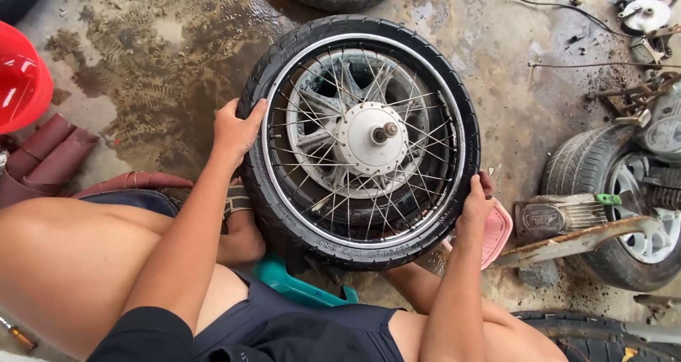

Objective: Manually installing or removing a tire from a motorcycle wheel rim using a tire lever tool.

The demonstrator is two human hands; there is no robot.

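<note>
**Spoked Wheel Held Steady on a Wet Workshop Floor**

A person seated low over the concrete floor (pixel 177 57) holds a motorcycle wheel (pixel 360 143) at the centre of the frame, one hand on each side of it. The left hand (pixel 237 129) is clamped on the tyre's left shoulder, thumb hooked over the tread toward the rim. The right hand (pixel 474 209) is wrapped around the tyre's lower right edge, fingers curled behind it and out of sight. The wheel lies between the two arms, tilted toward the viewer, its lower edge resting near a green stool (pixel 298 284) by the knees.

Pale raised lettering curves along the lower sidewall of the black tyre. A small green tag (pixel 608 199) sits on the rusty metal part at right.

The wheel has a bright metal rim, thin crossed spokes and a pale round hub (pixel 369 138) with a short axle stub. A second wheel with cast arms shows through the spokes behind it. A pink plastic piece (pixel 495 231) lies just beside the right hand, and a mounted tyre (pixel 603 192) stands at the right edge.
</note>
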